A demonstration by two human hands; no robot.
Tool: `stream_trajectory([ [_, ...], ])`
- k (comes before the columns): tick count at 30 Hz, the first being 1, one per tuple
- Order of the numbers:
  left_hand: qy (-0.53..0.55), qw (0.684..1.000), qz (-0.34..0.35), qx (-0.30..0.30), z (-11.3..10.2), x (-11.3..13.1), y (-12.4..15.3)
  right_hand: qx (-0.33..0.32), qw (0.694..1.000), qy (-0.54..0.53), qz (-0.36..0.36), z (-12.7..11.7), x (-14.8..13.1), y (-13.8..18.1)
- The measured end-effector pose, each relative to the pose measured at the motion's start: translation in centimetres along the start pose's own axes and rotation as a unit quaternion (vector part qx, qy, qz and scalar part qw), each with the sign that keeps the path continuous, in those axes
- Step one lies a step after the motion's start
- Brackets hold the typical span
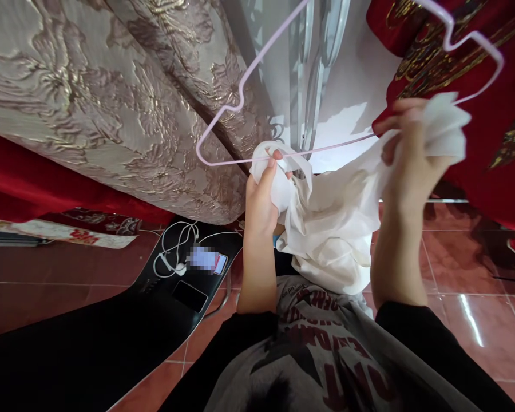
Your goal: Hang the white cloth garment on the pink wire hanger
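A pale pink clothes hanger (253,70) stretches across in front of me, its hook end out of the frame. White cloth (339,229) hangs below its bottom bar, spanning both hands down toward my lap. My left hand (264,194) pinches a bunched part of the cloth against the hanger's lower bar, near its left corner. On the other side my right hand (407,149), slightly blurred, grips another part of the cloth near the bar's right end. A flap of the cloth sticks out beyond the right fingers.
Embossed beige fabric (111,97) hangs at the left. Red fabric with gold ornament (446,74) hangs at the right, and grey metal bars (311,86) stand between. A black bench (90,332) holds two phones (190,296) and white earphones (165,266). Reddish tiles (450,263) cover the floor.
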State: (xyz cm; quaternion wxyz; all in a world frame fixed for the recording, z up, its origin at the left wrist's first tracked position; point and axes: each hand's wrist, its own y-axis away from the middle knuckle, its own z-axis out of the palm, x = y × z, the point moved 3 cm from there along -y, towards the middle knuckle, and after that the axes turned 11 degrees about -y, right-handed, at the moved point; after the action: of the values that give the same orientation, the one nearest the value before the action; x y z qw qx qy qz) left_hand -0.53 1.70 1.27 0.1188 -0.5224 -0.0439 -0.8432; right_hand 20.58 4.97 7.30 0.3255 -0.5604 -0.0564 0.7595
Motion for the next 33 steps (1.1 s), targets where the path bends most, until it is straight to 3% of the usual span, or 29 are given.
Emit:
stream_trajectory([
  [3,-0.004,1.000,0.005,0.025,-0.3,0.4,0.0,-0.153,0.979,0.138,-0.017,1.4,1.4,1.0],
  [5,-0.020,0.999,0.006,0.041,-0.8,0.6,-0.1,-0.180,0.965,0.188,-0.013,1.3,2.3,1.4],
  [9,-0.064,0.996,-0.004,0.063,-2.3,0.5,-0.6,-0.176,0.964,0.198,-0.009,0.7,3.4,1.3],
  [14,-0.103,0.992,-0.046,0.063,-6.2,0.3,-1.3,-0.169,0.962,0.216,0.002,0.4,3.4,1.0],
  [18,-0.311,0.948,-0.062,0.012,-10.1,3.1,-1.1,-0.160,0.963,0.214,0.008,0.3,3.0,1.0],
  [22,-0.404,0.912,-0.064,0.038,-13.1,6.4,-0.5,-0.160,0.966,0.201,0.016,0.3,2.9,1.0],
  [27,-0.327,0.941,-0.026,0.087,-13.8,6.2,-0.8,-0.169,0.965,0.200,0.024,0.4,2.7,1.1],
  [30,-0.196,0.979,0.011,0.056,-12.6,5.6,-1.1,-0.173,0.965,0.197,0.028,0.2,2.7,1.0],
  [33,-0.115,0.992,0.023,0.040,-10.9,6.3,-1.7,-0.169,0.966,0.196,0.027,0.0,2.7,0.9],
])
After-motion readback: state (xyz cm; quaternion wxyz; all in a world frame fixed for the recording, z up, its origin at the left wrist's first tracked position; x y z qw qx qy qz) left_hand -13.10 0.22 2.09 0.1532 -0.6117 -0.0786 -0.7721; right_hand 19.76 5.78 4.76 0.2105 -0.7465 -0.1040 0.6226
